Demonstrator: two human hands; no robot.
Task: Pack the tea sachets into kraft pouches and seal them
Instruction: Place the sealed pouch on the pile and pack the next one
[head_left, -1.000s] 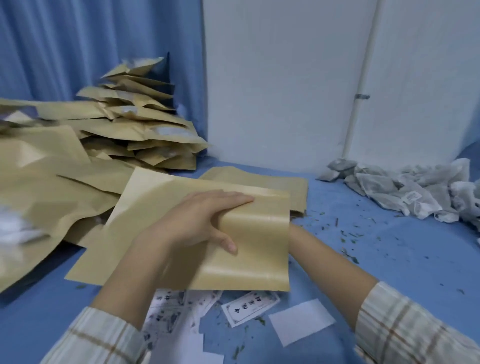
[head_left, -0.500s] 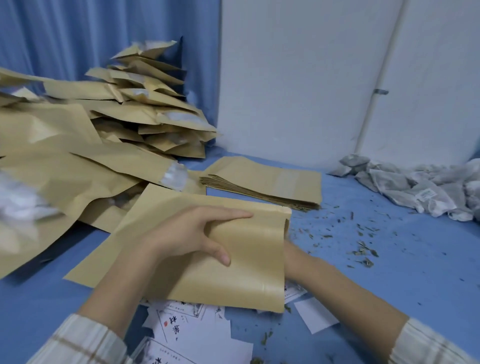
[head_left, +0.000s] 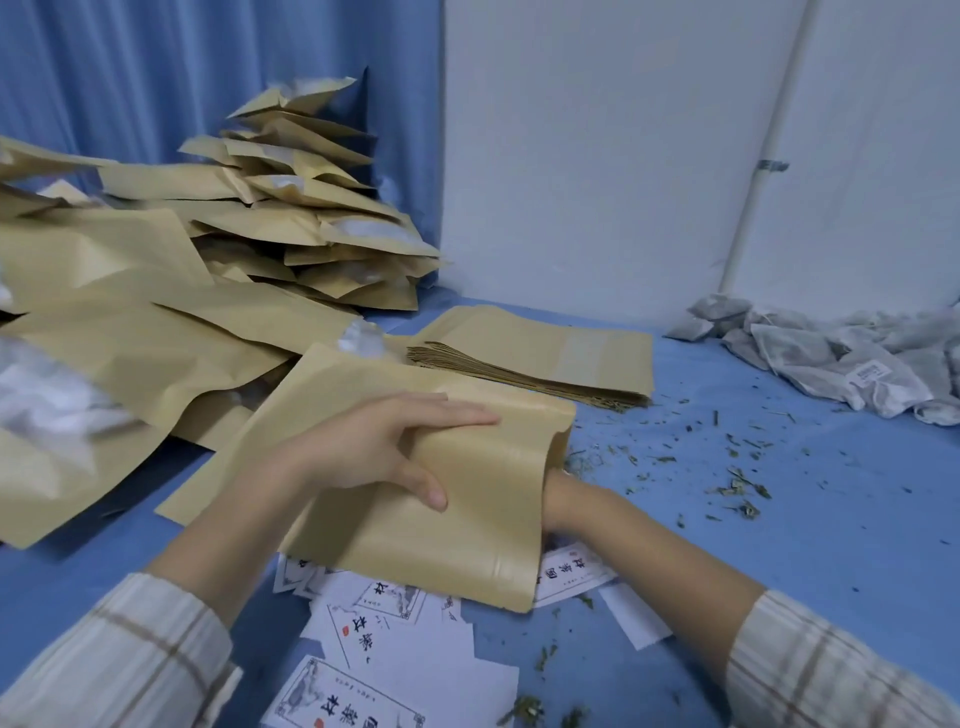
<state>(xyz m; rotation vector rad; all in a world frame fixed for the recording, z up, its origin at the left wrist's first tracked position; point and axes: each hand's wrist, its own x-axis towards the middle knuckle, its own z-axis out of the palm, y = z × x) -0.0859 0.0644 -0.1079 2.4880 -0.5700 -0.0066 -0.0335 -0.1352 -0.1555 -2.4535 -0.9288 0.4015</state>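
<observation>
Currently, in the head view, a kraft pouch (head_left: 415, 519) is gripped at its upper edge by the left hand (head_left: 374, 452), fingers over the top and thumb on the face. The right hand is hidden inside the pouch mouth, so its state cannot be told; tea sachets (head_left: 831, 353) are heaped well beyond the right forearm.

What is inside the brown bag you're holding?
The right wrist goes into the open brown bag that the left hand grips. The right hand and anything it holds are covered.
</observation>
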